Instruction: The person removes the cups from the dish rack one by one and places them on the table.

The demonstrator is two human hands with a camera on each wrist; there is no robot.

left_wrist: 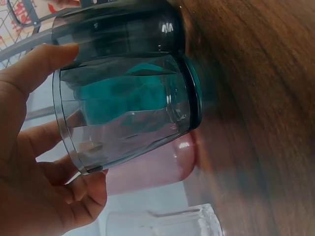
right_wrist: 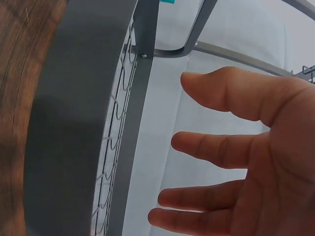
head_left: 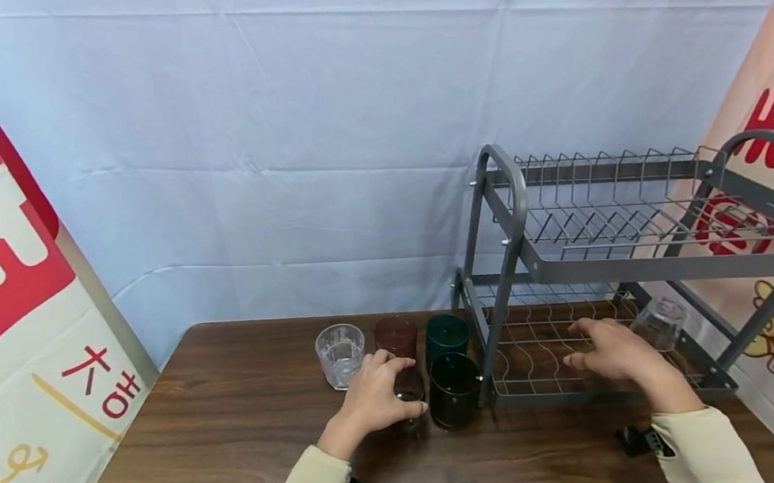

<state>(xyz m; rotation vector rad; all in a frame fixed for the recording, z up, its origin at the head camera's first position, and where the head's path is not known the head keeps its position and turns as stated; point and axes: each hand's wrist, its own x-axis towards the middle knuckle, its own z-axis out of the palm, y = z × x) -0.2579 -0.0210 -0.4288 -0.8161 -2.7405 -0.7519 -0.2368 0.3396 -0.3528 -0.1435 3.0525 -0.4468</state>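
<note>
My left hand point(head_left: 376, 394) has its thumb and fingers around the rim of a smoky grey glass point(left_wrist: 133, 108), which stands upright on the table. Right beside it are a black glass point(head_left: 454, 393), a teal glass point(head_left: 447, 338) and a reddish glass point(head_left: 395, 336). A clear glass point(head_left: 341, 356) stands at the left end of this group. Inside the lower tier of the dish rack point(head_left: 648, 267), my right hand point(head_left: 614, 351) hovers with spread fingers, holding nothing. Just to its right, another clear glass point(head_left: 662, 324) sits upside down, partly hidden by the rack and hand.
The grey metal rack has two wire tiers; its upper wire shelf point(head_left: 591, 210) hangs over the right hand. A rack post point(head_left: 493, 293) rises close to the black glass. Brown wooden tabletop point(head_left: 235, 418) extends left. A pale cloth point(head_left: 278, 166) hangs behind.
</note>
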